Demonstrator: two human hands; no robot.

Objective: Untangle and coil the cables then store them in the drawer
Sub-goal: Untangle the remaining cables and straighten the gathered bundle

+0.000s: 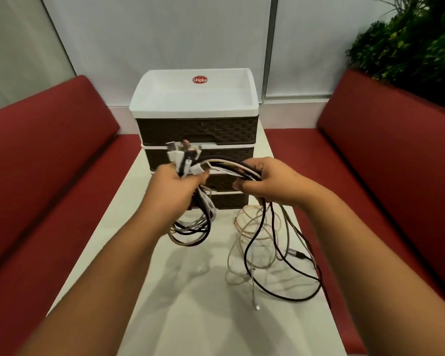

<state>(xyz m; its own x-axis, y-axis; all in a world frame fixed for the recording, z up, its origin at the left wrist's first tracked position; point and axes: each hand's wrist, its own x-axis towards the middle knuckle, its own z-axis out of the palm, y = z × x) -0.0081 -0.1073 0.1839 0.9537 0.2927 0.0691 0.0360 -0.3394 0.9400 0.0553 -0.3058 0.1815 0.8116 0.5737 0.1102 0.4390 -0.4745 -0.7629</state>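
Standing on a long white table [190, 317] between two red benches [44, 176] is a small drawer unit [195, 129] with a white tray top and dark woven drawer fronts, all of which look closed, though the hands hide parts of the lower ones. Green plants [411, 39] fill the upper right corner.

In front of the unit, lifted above the table, is the bundle of cables [229, 168], black, white and cream strands running side by side from one hand to the other. Loose tails [270, 255] hang from the right side and sprawl over the tabletop, and shorter loops [190, 229] dangle under the left hand.

Trouble seems most likely from those trailing tails: if the bundle is pulled or wound while they still cross each other, the crossings could tighten into knots, and a plug end could snag or drag off the table edge. With no drawer open, a hand will also have to let go first, which could let the gathered loops spring apart.

The left hand [176, 191] is closed in a fist around the cables, with the plug ends [183, 155] sticking up out of it. The right hand [267, 183] has its fingers curled over the strands, gripping them from above
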